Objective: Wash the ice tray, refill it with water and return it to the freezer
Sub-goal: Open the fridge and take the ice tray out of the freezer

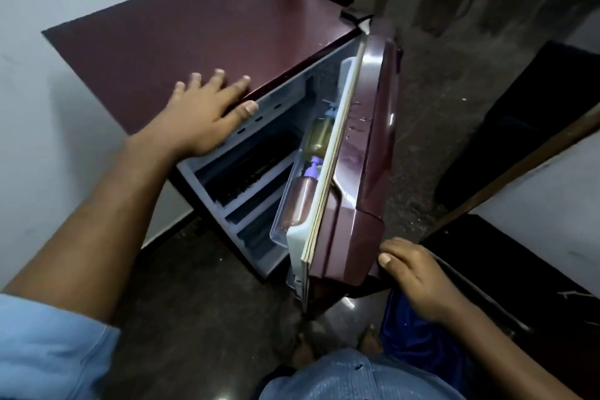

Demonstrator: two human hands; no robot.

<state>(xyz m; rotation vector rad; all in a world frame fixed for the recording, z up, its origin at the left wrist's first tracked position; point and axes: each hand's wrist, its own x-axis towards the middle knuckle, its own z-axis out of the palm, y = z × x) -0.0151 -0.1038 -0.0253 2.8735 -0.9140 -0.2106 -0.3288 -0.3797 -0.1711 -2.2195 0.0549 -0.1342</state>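
Observation:
A small maroon fridge stands against the wall below me, seen from above. Its door is swung partly open to the right. My left hand lies flat on the front edge of the fridge top, fingers spread, holding nothing. My right hand grips the lower outer edge of the door. Inside, grey shelves and a dark compartment show. No ice tray is visible.
Two bottles with purple caps lie in the door's clear rack. Dark stone floor runs to the right. A black object and a wooden door frame stand at the right. My feet are just in front of the fridge.

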